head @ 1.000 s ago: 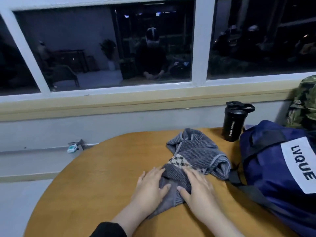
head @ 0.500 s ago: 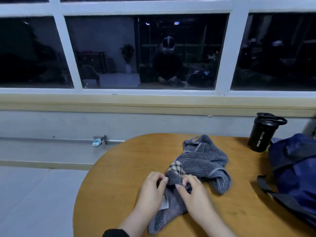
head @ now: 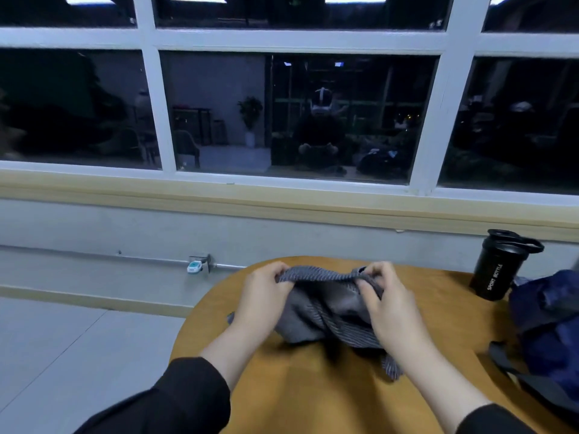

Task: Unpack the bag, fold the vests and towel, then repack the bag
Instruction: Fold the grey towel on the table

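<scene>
A grey striped towel (head: pixel 326 311) hangs lifted above the round wooden table (head: pixel 313 396). My left hand (head: pixel 263 296) pinches its upper edge on the left, and my right hand (head: pixel 385 302) pinches the same edge on the right. The edge is stretched between both hands, and the rest of the cloth droops in folds down to the tabletop. The navy blue bag (head: pixel 551 327) sits at the table's right edge, partly cut off by the frame, with a dark strap trailing toward me.
A black sport bottle (head: pixel 499 269) stands upright at the back right of the table, just left of the bag. Behind the table runs a grey wall with a window ledge (head: pixel 219 195) and dark panes. The floor lies to the left.
Both hands went from pressing and gathering the towel on the table to pinching its edge and raising it. The view tilted up and leftward, so less of the bag shows.
</scene>
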Demonstrator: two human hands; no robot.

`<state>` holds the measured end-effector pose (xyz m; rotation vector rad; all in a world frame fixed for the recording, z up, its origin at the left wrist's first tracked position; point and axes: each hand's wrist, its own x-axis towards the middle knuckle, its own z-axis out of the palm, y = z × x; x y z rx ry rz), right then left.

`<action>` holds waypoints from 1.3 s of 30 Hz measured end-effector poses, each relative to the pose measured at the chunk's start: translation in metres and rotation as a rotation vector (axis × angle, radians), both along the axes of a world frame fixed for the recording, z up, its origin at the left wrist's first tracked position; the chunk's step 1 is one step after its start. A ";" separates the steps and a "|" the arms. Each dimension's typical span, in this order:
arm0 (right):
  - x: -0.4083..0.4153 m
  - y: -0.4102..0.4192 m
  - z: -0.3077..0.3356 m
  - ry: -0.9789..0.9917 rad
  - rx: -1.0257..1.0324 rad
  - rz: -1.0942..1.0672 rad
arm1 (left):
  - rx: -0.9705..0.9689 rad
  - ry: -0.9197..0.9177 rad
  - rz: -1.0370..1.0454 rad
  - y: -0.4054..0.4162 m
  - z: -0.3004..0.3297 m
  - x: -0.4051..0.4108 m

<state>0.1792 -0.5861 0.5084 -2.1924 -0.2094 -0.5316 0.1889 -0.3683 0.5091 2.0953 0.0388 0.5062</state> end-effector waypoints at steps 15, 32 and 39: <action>0.003 -0.057 0.115 -0.011 0.040 -0.139 | -0.187 0.076 -0.044 0.014 0.098 -0.003; 0.012 -0.077 0.127 0.323 0.269 0.066 | -0.152 0.250 -0.115 0.029 0.127 0.006; 0.078 -0.061 0.113 0.313 0.529 -0.007 | -0.140 0.285 -0.199 0.018 0.119 0.076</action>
